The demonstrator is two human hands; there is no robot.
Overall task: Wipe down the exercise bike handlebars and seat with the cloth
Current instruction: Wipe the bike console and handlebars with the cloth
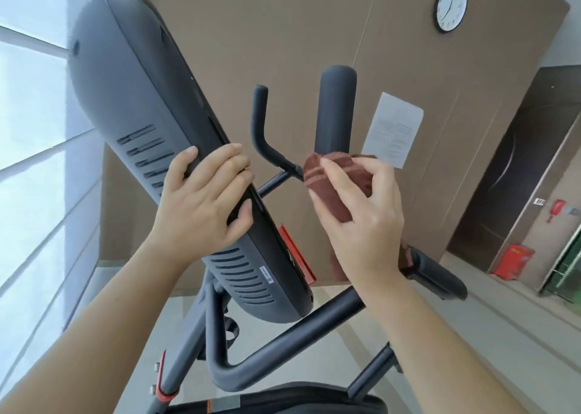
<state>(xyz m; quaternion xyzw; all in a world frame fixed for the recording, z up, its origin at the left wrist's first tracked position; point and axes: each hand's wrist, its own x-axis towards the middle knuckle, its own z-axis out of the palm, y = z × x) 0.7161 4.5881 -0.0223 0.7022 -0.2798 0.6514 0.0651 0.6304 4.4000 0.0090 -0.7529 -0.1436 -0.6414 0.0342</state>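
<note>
My left hand [204, 199] grips the edge of the bike's grey console [132, 99], fingers curled over its rim. My right hand [361, 218] holds a brown cloth [333, 190] bunched round the thin black inner handlebar [261, 130], at its lower bend. Behind the cloth a thick padded handle [338, 105] stands upright. Lower down, a curved black handlebar tube [283, 347] crosses the frame, and a padded grip [437, 275] sticks out to the right behind my wrist. The dark shape at the bottom edge [283, 401] may be the seat.
A brown panelled wall [283, 36] rises behind the bike, with a clock [451, 6] and a paper notice [393, 130] on it. Windows [31, 130] run along the left. A dark door [509, 177] and a red box [514, 261] are at the right.
</note>
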